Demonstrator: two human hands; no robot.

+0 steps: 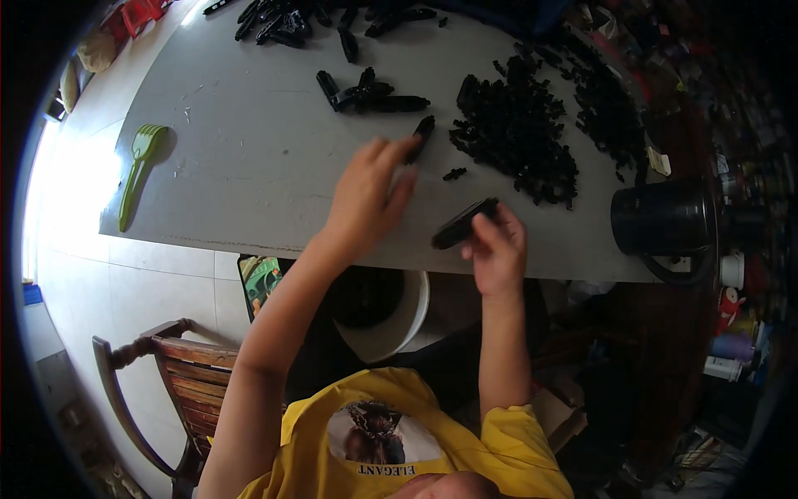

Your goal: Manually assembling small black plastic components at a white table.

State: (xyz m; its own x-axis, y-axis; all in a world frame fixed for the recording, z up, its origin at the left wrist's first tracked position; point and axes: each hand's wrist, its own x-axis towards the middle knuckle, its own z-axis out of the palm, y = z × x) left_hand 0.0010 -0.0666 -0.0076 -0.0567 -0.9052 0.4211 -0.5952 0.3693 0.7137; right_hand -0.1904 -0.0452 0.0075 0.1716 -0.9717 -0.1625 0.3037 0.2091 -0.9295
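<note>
My right hand (497, 249) pinches a long, dark plastic piece (457, 228) between thumb and fingers, just above the table's near edge. Up and to the left, my left hand (366, 195) stretches over the grey table, thumb apart from the fingers and slightly blurred. Its fingertips reach the lower end of another long black piece (425, 131); I cannot tell whether they grip it. A small black part (455, 174) lies between the hands. Several similar long pieces (366, 96) lie beyond my left hand. To the right spreads a heap of small black parts (519, 133).
More long black pieces (283, 21) are piled at the far edge of the table (249, 158). A green fork-shaped tool (141, 170) rests at the left. On the right stands a black mug-like container (657, 218). Below the near edge are a white bucket (422, 308) and a wooden chair (195, 366).
</note>
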